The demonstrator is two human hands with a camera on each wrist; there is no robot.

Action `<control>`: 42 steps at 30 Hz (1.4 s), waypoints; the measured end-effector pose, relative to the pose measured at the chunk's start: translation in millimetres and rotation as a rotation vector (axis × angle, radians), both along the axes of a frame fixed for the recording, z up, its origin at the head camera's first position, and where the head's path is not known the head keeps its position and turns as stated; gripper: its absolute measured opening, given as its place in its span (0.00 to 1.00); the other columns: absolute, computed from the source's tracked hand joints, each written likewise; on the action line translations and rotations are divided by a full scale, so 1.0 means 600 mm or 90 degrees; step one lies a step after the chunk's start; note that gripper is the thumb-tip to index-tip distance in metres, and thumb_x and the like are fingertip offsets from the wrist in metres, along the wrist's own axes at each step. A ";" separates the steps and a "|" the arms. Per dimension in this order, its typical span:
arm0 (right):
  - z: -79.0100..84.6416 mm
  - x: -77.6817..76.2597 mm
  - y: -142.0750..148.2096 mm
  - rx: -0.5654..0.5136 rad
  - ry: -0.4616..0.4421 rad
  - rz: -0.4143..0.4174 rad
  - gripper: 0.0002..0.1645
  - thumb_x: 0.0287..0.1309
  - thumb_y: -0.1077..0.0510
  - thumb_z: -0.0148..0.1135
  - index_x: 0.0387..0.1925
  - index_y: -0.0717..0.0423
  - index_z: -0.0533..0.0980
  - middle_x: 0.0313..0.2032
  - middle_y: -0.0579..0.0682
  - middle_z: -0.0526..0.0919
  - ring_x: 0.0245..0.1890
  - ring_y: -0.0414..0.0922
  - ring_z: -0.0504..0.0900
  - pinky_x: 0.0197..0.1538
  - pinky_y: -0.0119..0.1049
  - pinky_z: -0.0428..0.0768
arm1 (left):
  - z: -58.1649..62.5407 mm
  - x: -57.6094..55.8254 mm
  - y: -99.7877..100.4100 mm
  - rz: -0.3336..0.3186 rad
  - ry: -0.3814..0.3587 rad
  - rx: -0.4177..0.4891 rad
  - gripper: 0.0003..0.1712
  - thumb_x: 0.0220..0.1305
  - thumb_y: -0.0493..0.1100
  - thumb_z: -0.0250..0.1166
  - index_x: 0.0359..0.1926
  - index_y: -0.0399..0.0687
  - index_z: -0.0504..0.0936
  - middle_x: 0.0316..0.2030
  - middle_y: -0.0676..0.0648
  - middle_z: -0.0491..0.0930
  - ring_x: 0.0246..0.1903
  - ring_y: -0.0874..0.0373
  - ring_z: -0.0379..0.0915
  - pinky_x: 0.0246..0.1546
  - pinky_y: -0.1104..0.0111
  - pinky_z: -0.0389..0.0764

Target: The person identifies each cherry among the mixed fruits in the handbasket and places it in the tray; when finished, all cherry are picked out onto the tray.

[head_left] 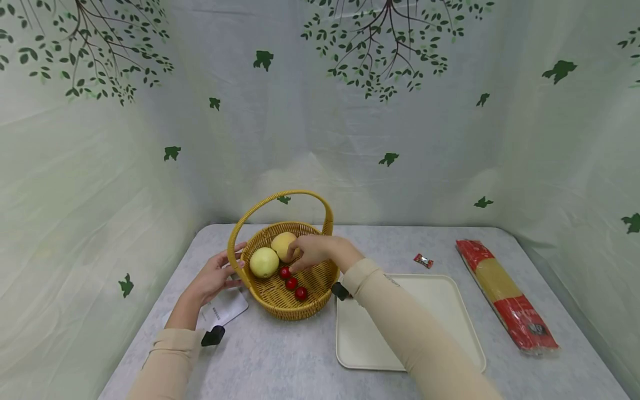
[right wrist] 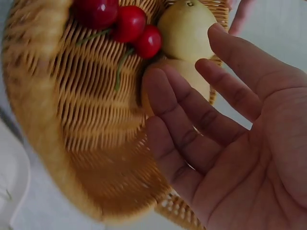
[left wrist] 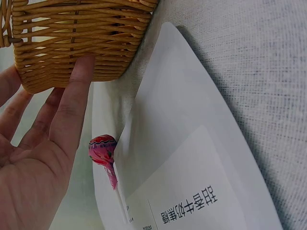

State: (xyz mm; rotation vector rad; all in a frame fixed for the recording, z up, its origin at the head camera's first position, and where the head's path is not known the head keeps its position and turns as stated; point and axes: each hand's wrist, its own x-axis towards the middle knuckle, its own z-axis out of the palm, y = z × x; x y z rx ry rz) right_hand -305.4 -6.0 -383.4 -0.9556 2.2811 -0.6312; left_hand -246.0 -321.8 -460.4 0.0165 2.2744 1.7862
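Note:
A woven basket [head_left: 287,313] with a tall arched handle holds a pale green round fruit [head_left: 264,263], a yellow round fruit [head_left: 283,245] and three red cherries [head_left: 291,284]. My left hand [head_left: 216,276] is at the basket's left side, its extended fingers against the outer weave, as the left wrist view shows. My right hand [head_left: 314,251] reaches in over the right rim, with loosely bent fingers. In the right wrist view its fingertips [right wrist: 160,88] overlap the yellow fruit, and nothing shows in its palm. Green stems trail from the cherries there.
A cream tray [head_left: 370,355] lies under my right forearm. Behind it is a small red wrapped candy [head_left: 423,260]; farther right lies a red and yellow pasta packet [head_left: 507,297]. Beside my left hand are a white labelled packet [left wrist: 192,110] and a wrapped lollipop [left wrist: 102,150].

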 end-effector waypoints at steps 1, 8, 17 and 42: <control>-0.004 -0.001 -0.005 -0.001 -0.019 -0.010 0.28 0.75 0.50 0.67 0.69 0.57 0.77 0.56 0.54 0.86 0.56 0.58 0.89 0.62 0.52 0.86 | -0.001 0.000 0.000 -0.001 0.000 -0.001 0.37 0.83 0.41 0.58 0.86 0.53 0.57 0.81 0.32 0.56 0.57 0.59 0.80 0.59 0.52 0.88; -0.018 -0.001 -0.032 0.012 -0.088 -0.051 0.32 0.76 0.50 0.66 0.74 0.58 0.73 0.62 0.58 0.84 0.57 0.54 0.88 0.65 0.50 0.85 | -0.003 0.000 0.000 -0.006 0.005 0.005 0.37 0.83 0.42 0.58 0.86 0.54 0.56 0.81 0.32 0.55 0.60 0.57 0.79 0.56 0.57 0.89; -0.031 0.006 -0.060 0.034 -0.126 -0.085 0.33 0.76 0.50 0.66 0.76 0.56 0.72 0.50 0.53 0.89 0.54 0.50 0.88 0.63 0.46 0.86 | 0.004 0.008 -0.003 -0.010 0.005 0.005 0.38 0.83 0.43 0.58 0.86 0.51 0.56 0.81 0.31 0.55 0.56 0.62 0.81 0.56 0.57 0.90; -0.048 -0.005 -0.067 0.056 -0.114 -0.090 0.22 0.75 0.50 0.67 0.64 0.51 0.81 0.45 0.44 0.87 0.47 0.45 0.88 0.54 0.40 0.87 | 0.002 0.001 0.000 -0.006 0.009 -0.004 0.37 0.83 0.43 0.59 0.86 0.53 0.57 0.80 0.31 0.56 0.57 0.59 0.79 0.58 0.53 0.89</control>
